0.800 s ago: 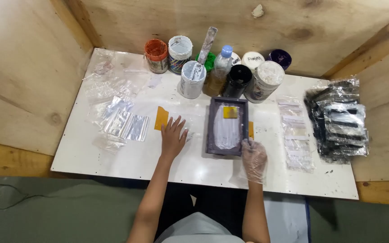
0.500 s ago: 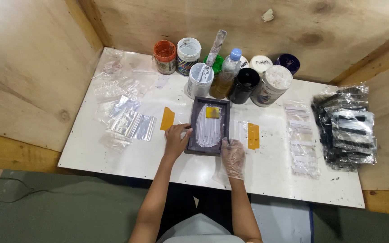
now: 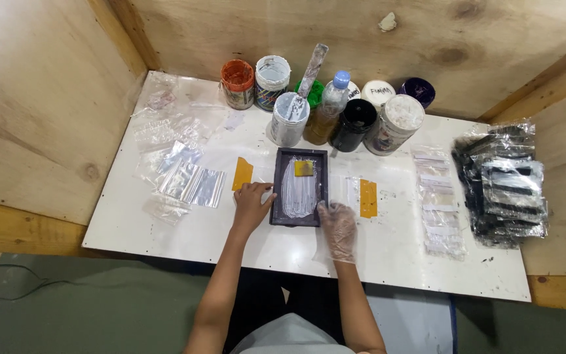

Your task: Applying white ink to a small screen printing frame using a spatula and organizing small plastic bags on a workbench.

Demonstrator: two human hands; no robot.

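A small dark rectangular frame [image 3: 278,190] smeared with white paint lies on the white table [image 3: 165,242], with a small yellow square [image 3: 304,168] near its far end. My bare left hand [image 3: 251,204] rests against the frame's left edge. At the frame's near right corner my right hand [image 3: 338,223], in a clear glove, touches it with its fingertips. One yellow card [image 3: 242,174] lies just left of the frame and another [image 3: 368,198] just right of it.
Several paint jars [image 3: 289,118] and a bottle [image 3: 326,108] stand along the back. Clear plastic bags [image 3: 185,174] lie at the left, small bagged strips [image 3: 437,196] at the right, and a pile of black packets [image 3: 502,183] at the far right. Plywood walls enclose the table.
My left hand slid from the bare table onto the frame's left edge. My right hand moved left to the frame's near right corner. The frame sits further left of the right yellow card.
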